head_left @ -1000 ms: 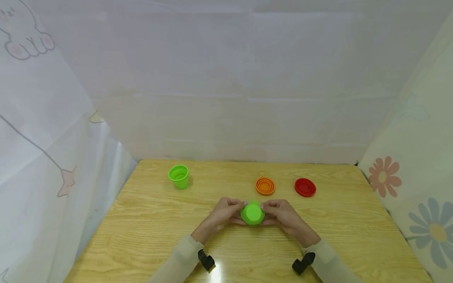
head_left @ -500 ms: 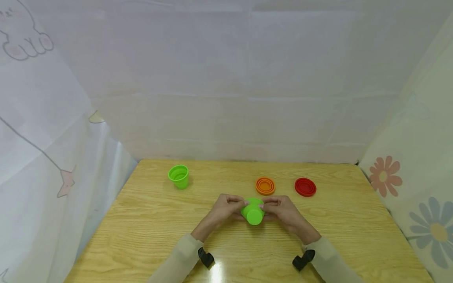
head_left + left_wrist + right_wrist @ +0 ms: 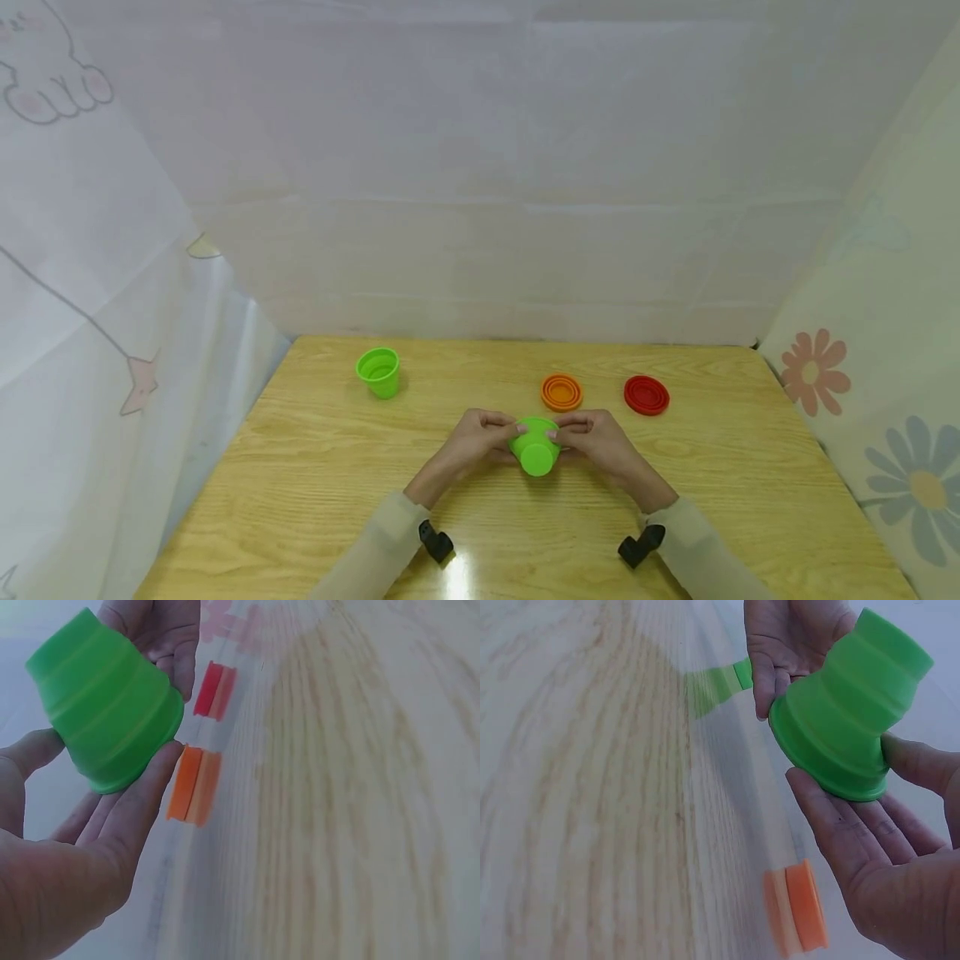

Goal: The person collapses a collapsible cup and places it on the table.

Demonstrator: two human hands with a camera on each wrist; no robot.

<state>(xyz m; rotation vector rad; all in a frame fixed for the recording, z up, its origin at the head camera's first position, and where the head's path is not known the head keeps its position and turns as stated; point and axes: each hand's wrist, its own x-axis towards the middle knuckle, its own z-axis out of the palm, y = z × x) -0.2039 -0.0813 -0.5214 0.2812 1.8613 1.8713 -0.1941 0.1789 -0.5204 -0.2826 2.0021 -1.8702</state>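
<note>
A green collapsible cup [image 3: 536,447] is held above the middle of the wooden table [image 3: 315,475], stretched out to its stepped cone shape, base toward me. My left hand [image 3: 480,442] pinches its rim from the left and my right hand [image 3: 596,443] pinches it from the right. In the left wrist view the green cup [image 3: 105,727] sits between my left fingertips [image 3: 154,780] and the other hand's fingers. In the right wrist view the green cup [image 3: 847,720] rests on my right fingers [image 3: 832,817], with the thumb on its side.
A second green cup [image 3: 378,372] stands expanded at the back left. A flattened orange cup [image 3: 562,392] and a flattened red cup [image 3: 647,395] lie at the back right. Pale curtains close in the table on three sides.
Between my hands the green cup has been pulled out from a flatter shape into a taller cone. Both hands shifted slightly away from me.
</note>
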